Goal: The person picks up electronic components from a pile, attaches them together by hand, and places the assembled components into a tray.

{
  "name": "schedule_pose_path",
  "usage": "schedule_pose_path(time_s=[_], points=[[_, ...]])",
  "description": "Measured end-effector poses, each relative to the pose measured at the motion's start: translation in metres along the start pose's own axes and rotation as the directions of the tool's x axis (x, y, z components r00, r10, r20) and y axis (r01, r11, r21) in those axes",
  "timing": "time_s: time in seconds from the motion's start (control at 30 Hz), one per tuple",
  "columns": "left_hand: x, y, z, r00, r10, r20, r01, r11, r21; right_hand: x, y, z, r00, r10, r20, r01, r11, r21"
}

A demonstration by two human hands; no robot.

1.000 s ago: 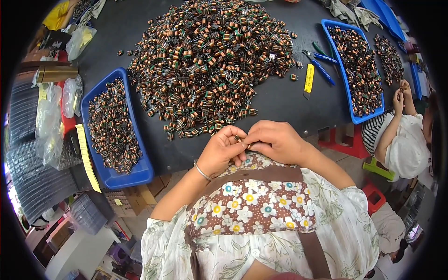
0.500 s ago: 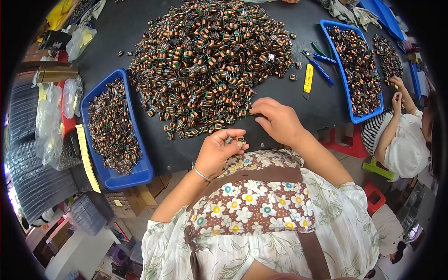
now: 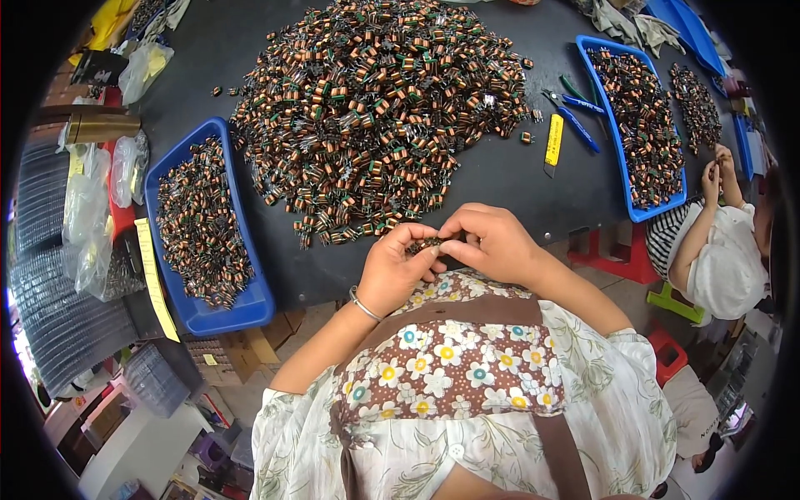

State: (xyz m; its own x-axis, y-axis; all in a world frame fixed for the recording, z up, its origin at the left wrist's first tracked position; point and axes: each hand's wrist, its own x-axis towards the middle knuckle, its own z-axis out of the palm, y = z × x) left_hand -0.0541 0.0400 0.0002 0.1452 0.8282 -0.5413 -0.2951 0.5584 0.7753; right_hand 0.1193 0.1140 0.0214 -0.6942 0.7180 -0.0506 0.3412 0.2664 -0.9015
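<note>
Close to the table's front edge, in front of my apron, my two hands meet at the fingertips. My left hand (image 3: 393, 267) is curled around several small copper-wound coils (image 3: 422, 245), partly hidden by the fingers. Thumb and forefinger of my right hand (image 3: 497, 245) are pinched together against them; the piece between is mostly covered. Just beyond my hands lies a large heap of copper coils (image 3: 375, 117) with dark cores, metal leads and some green parts.
A blue tray (image 3: 257, 321) of coils stands left, another blue tray (image 3: 656, 212) right. Beside the heap lie blue-handled cutters (image 3: 580, 132) and a yellow utility knife (image 3: 553, 143). A co-worker's hands (image 3: 718, 171) handle coils at far right. A red stool (image 3: 617, 262) stands below.
My right hand has moved from the heap's near edge down and left to my left hand, and its fingers have closed into a pinch. My left hand has stayed nearly in place.
</note>
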Motion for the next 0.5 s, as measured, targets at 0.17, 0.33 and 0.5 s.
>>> schedule_pose_path(time_s=[0.17,0.33,0.5], points=[[-0.003,0.005,0.002,0.999,-0.047,0.013,0.046,0.997,0.068,0.006,0.001,-0.003,0.998,-0.019,-0.058,0.015,0.998,-0.062],[-0.004,0.006,0.005,0.998,-0.055,0.005,0.055,0.998,-0.011,0.024,0.025,-0.019,0.921,-0.094,-0.377,-0.054,0.929,-0.365],[-0.002,0.003,0.006,0.999,-0.015,0.037,0.017,0.999,-0.046,0.016,0.024,-0.013,0.97,-0.058,-0.235,-0.057,0.888,-0.456]])
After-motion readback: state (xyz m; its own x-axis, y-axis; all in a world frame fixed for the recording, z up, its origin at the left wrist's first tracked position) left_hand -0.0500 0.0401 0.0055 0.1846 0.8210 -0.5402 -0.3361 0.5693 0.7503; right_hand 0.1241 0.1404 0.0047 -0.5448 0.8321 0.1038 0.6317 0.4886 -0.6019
